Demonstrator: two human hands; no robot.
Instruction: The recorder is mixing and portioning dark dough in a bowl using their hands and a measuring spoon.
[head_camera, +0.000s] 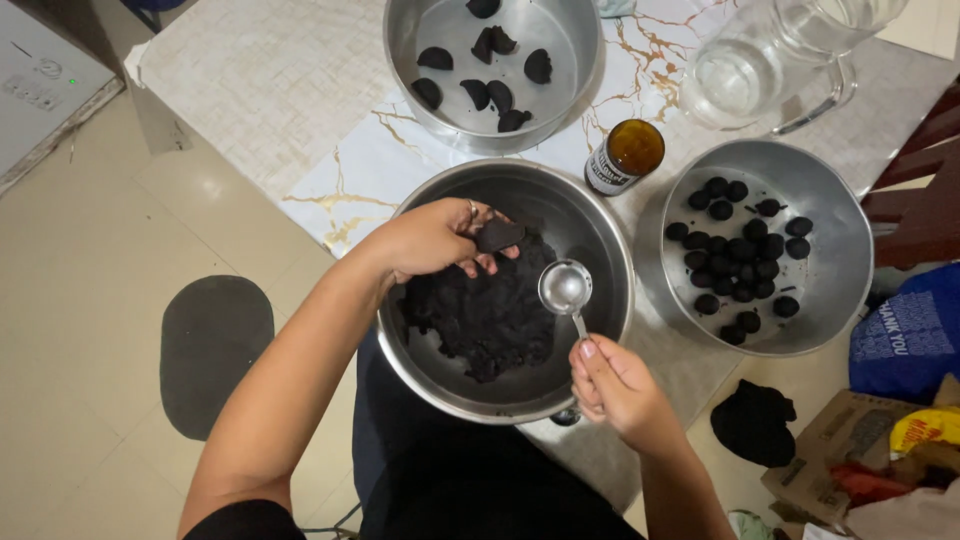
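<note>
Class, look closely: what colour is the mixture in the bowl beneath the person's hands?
The mixture in the bowl is black, seen clearly in the head view.

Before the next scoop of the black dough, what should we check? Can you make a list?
1. Spoon is empty: ok.
2. Right hand has a grip on the spoon handle: ok.
3. Left hand holds a dark piece: ok.
4. Dough left in the middle bowl: ok.
5. Room in the right bowl beside the balls: ok.
6. Dough soft enough: cannot tell.
</note>
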